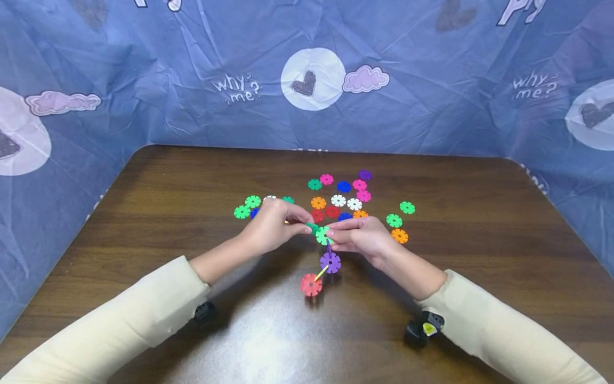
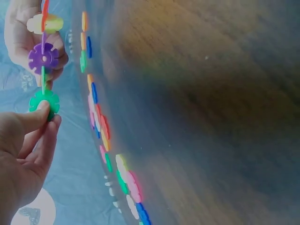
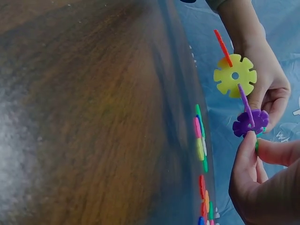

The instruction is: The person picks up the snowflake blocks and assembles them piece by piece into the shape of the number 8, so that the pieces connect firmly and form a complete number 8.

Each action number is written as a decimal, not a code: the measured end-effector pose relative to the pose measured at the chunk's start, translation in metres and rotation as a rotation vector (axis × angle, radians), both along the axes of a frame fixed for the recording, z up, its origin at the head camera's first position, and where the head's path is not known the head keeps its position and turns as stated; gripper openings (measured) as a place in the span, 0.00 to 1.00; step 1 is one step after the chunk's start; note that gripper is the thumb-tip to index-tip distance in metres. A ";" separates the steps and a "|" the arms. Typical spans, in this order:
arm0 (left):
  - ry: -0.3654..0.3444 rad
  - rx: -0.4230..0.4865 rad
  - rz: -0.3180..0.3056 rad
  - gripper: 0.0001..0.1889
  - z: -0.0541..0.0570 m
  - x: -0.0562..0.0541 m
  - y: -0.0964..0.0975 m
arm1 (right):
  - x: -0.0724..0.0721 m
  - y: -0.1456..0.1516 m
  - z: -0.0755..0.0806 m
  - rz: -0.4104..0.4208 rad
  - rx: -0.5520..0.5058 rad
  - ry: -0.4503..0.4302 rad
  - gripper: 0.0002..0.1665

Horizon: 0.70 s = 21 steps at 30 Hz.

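Notched plastic discs are joined edge to edge into a chain between the two hands. My left hand [image 1: 273, 226] pinches a dark green disc [image 2: 53, 99] at one end, thumb on its face. The right hand [image 1: 366, 239] grips the adjoining light green disc [image 1: 323, 236] between thumb and fingers. Below hang two purple discs, one facing the head camera [image 1: 330, 263] and the other seen more edge-on. A yellow disc [image 3: 227, 85] follows, and a red disc [image 1: 310, 286] ends the chain nearest the body. The dark green and light green discs meet at their edges.
Loose discs in several colours lie flat on the brown wooden table [image 1: 192, 176] beyond the hands. Light green discs [image 1: 252, 201] are at the left; an orange disc [image 1: 400, 236] sits beyond the right wrist. A blue printed cloth [image 1: 192, 117] hangs behind the table.
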<state>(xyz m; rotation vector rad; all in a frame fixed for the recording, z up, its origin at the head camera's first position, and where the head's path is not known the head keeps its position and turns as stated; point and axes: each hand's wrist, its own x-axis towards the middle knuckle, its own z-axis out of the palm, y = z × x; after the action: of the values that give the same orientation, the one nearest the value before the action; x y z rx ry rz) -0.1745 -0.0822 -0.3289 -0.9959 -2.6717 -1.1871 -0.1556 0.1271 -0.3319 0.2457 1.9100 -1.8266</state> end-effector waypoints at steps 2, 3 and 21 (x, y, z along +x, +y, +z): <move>0.040 -0.001 -0.016 0.07 0.000 -0.001 0.001 | -0.001 -0.001 0.001 -0.014 0.006 0.004 0.23; 0.068 0.000 -0.022 0.07 0.000 -0.002 0.002 | -0.001 -0.001 0.002 -0.026 0.013 0.010 0.23; 0.076 0.019 -0.094 0.09 0.008 -0.020 -0.003 | -0.013 -0.007 0.009 0.061 0.022 0.008 0.24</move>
<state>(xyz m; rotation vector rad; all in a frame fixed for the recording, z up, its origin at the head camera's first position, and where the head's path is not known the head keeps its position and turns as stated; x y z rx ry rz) -0.1940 -0.0851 -0.3209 -1.1505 -2.5772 -1.1631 -0.1689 0.1203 -0.3228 0.1859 1.9232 -1.7707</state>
